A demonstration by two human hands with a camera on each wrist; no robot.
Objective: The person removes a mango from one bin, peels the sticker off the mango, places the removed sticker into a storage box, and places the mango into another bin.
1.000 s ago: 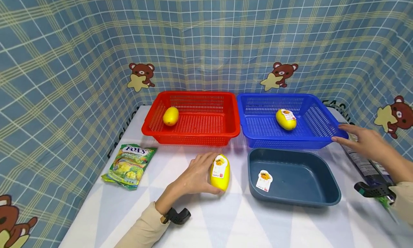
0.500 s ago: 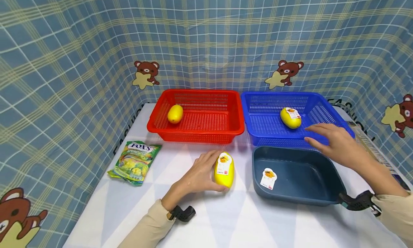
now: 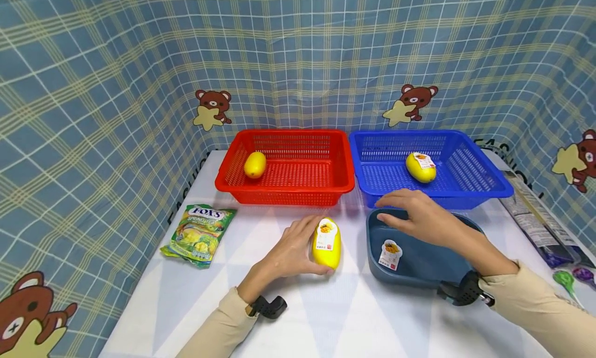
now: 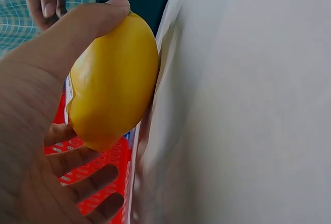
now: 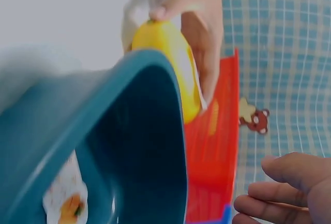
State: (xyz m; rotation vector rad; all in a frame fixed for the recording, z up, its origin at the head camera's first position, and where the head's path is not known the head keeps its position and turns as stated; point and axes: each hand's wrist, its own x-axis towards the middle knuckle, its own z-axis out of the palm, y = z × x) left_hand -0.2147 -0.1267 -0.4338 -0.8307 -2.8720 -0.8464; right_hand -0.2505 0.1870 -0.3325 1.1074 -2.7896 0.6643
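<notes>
In the head view a yellow mango [image 3: 327, 244] with a white picture label on top lies on the table. My left hand [image 3: 295, 250] grips it from its left side; the left wrist view shows the thumb at one end of the mango [image 4: 115, 81] and fingers by the other. My right hand [image 3: 421, 218], with fingers extended and nothing in them, hovers over the dark teal bin [image 3: 410, 280]. Inside that bin lies a mango label [image 3: 390, 255]. The blue basket [image 3: 479, 190] holds a labelled mango [image 3: 420, 167], and an unlabelled mango [image 3: 255, 165] sits in the red basket [image 3: 284, 184].
A green Fox's candy bag [image 3: 200, 235] lies at the left. Along the right edge are dark printed packages [image 3: 540, 228] and green and purple lollipops [image 3: 565, 280]. Plaid cloth [image 3: 298, 63] walls off the back and sides.
My right hand has moved left from the blue basket's right rim to above the dark bin. My left hand keeps its grip on the mango. The view has shifted slightly.
</notes>
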